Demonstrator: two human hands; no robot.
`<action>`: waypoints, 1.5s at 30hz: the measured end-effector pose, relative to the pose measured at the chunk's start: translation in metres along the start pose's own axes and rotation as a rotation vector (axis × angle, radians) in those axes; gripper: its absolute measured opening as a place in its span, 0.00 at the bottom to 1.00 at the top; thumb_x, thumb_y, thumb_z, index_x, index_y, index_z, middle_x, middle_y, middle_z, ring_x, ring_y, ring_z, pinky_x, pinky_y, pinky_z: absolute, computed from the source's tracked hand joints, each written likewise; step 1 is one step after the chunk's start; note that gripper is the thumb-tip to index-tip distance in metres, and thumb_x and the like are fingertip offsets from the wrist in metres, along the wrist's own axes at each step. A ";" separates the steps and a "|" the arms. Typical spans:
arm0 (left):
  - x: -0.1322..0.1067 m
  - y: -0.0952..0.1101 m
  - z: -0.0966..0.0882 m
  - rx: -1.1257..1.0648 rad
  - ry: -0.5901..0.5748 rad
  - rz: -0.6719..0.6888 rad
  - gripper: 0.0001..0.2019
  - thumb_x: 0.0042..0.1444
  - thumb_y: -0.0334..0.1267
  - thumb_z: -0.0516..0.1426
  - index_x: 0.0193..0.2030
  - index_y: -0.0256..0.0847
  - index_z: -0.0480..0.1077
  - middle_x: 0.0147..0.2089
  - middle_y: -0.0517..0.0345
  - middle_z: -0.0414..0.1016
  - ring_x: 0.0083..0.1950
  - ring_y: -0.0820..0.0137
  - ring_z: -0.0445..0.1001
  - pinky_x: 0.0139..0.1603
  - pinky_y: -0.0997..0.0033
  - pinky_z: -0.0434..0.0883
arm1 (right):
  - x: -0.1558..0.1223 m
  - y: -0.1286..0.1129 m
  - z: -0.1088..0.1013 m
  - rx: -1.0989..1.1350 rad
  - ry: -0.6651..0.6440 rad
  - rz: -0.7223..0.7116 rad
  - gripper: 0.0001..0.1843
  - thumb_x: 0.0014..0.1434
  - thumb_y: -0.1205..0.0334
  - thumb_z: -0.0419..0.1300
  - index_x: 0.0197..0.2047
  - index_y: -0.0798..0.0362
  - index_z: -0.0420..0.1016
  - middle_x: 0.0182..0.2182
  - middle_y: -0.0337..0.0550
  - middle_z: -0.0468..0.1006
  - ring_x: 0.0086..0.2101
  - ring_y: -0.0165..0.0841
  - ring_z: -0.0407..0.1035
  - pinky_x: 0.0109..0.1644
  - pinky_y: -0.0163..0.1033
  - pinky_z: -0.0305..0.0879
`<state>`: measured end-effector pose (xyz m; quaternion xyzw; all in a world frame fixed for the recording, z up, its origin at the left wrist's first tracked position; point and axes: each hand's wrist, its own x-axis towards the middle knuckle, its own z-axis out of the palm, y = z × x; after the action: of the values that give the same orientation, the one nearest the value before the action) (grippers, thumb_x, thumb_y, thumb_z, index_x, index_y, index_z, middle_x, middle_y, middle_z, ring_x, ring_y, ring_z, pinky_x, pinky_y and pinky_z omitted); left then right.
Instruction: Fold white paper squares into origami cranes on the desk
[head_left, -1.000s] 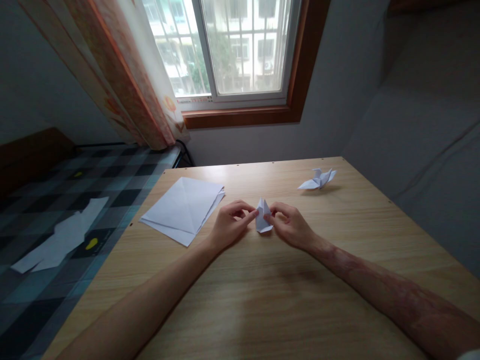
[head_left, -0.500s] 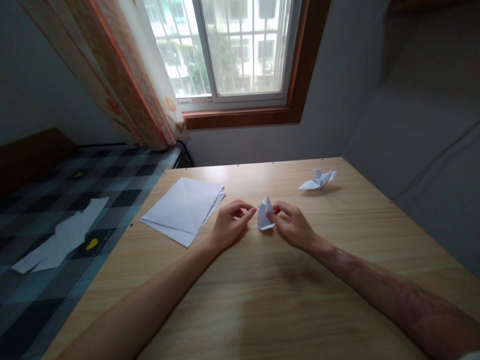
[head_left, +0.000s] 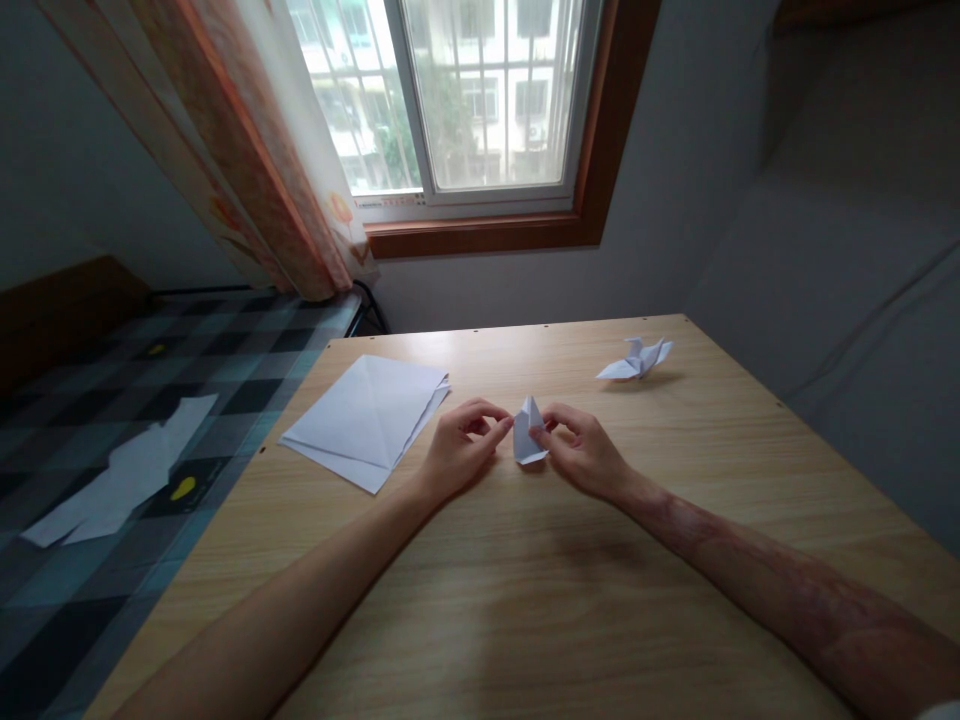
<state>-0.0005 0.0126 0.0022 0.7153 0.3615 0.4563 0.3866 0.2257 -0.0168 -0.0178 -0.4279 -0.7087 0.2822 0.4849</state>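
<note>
A small piece of folded white paper is held between my two hands, just above the wooden table. My right hand pinches its right side, the thumb on the near face and the fingers behind. At the paper's left edge, my left hand has thumb and forefinger closed together on it. The paper comes to a peak at the top and flares a little at the lower edge. Farther back on the right stands a finished paper crane with spread wings.
A stack of white paper squares lies to the left on the wooden table. Paper strips rest on the checked bed beyond the table's left edge. A window and a curtain are behind.
The folded paper has shifted very slightly to the left and tilted a little between my fingers. Both hands keep nearly the same position.
</note>
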 end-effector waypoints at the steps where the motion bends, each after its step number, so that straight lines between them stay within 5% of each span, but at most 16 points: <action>1: 0.000 -0.001 0.000 0.007 -0.001 0.002 0.12 0.66 0.48 0.68 0.40 0.39 0.84 0.41 0.52 0.83 0.32 0.73 0.77 0.29 0.75 0.74 | 0.000 -0.001 0.000 -0.005 0.000 -0.002 0.08 0.71 0.55 0.65 0.40 0.48 0.82 0.36 0.42 0.83 0.38 0.39 0.76 0.46 0.43 0.71; 13: -0.002 0.001 0.000 -0.001 0.028 -0.014 0.12 0.66 0.47 0.68 0.40 0.38 0.82 0.41 0.52 0.82 0.31 0.75 0.76 0.29 0.77 0.73 | 0.001 0.001 -0.001 0.020 0.063 0.007 0.09 0.72 0.56 0.65 0.39 0.49 0.82 0.35 0.41 0.80 0.38 0.38 0.73 0.45 0.42 0.69; 20: -0.003 0.000 0.000 -0.004 -0.135 0.001 0.13 0.66 0.47 0.69 0.43 0.38 0.84 0.46 0.49 0.81 0.34 0.74 0.76 0.32 0.76 0.74 | 0.002 -0.003 -0.002 0.068 0.045 -0.013 0.11 0.71 0.52 0.67 0.39 0.48 0.84 0.35 0.41 0.74 0.37 0.37 0.69 0.41 0.40 0.69; 25: -0.002 -0.002 -0.002 0.046 -0.113 0.025 0.12 0.67 0.48 0.67 0.42 0.40 0.85 0.43 0.49 0.82 0.41 0.68 0.79 0.35 0.75 0.76 | 0.001 0.002 0.001 0.103 0.043 0.027 0.10 0.71 0.51 0.68 0.41 0.48 0.83 0.36 0.43 0.79 0.37 0.38 0.70 0.42 0.41 0.72; 31: -0.001 0.000 -0.001 0.064 -0.069 0.015 0.13 0.69 0.48 0.66 0.42 0.38 0.82 0.45 0.50 0.81 0.37 0.71 0.78 0.35 0.74 0.75 | 0.001 0.008 0.003 0.087 0.001 0.044 0.11 0.70 0.51 0.68 0.42 0.49 0.84 0.36 0.42 0.81 0.35 0.36 0.71 0.40 0.41 0.69; 45: -0.003 -0.006 0.001 0.010 -0.181 0.016 0.12 0.66 0.48 0.68 0.42 0.39 0.83 0.44 0.49 0.80 0.42 0.67 0.78 0.42 0.70 0.77 | 0.003 0.002 0.002 -0.080 -0.009 -0.002 0.10 0.68 0.53 0.70 0.38 0.49 0.84 0.30 0.40 0.82 0.29 0.34 0.69 0.35 0.40 0.64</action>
<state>-0.0011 0.0126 -0.0044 0.7583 0.3217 0.3911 0.4105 0.2239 -0.0133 -0.0190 -0.4450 -0.7220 0.2548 0.4645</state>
